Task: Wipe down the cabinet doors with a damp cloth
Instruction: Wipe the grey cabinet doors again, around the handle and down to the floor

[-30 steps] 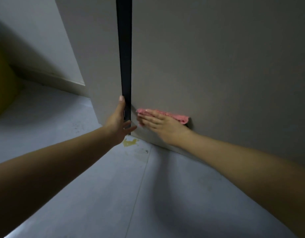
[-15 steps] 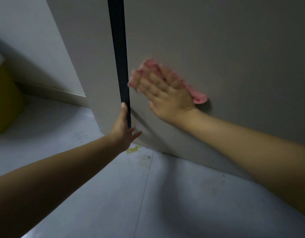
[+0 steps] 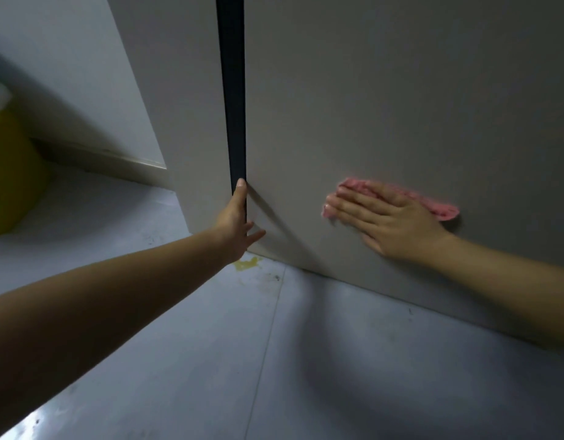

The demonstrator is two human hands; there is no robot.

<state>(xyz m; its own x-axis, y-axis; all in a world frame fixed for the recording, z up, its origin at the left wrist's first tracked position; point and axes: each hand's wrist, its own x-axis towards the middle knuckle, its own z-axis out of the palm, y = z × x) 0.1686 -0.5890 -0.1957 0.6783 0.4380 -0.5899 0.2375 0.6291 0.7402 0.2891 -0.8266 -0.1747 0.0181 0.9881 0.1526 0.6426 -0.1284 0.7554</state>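
1. The right hand (image 3: 391, 223) lies flat, fingers straight and together, pressing a pink cloth (image 3: 445, 208) against the right cabinet door (image 3: 401, 90), right of frame centre and low on the panel.
2. The cloth shows above and to the right of the fingers; its outline is blurred.
3. The left hand (image 3: 238, 222) holds the edge of the left cabinet door (image 3: 192, 122), thumb pointing up along the dark gap (image 3: 231, 90) between the doors and fingers spread loosely below.
4. A yellow stain (image 3: 247, 264) marks the grey floor (image 3: 211, 360) below the left hand.
5. A yellow container (image 3: 7, 173) stands at the left edge of the frame.
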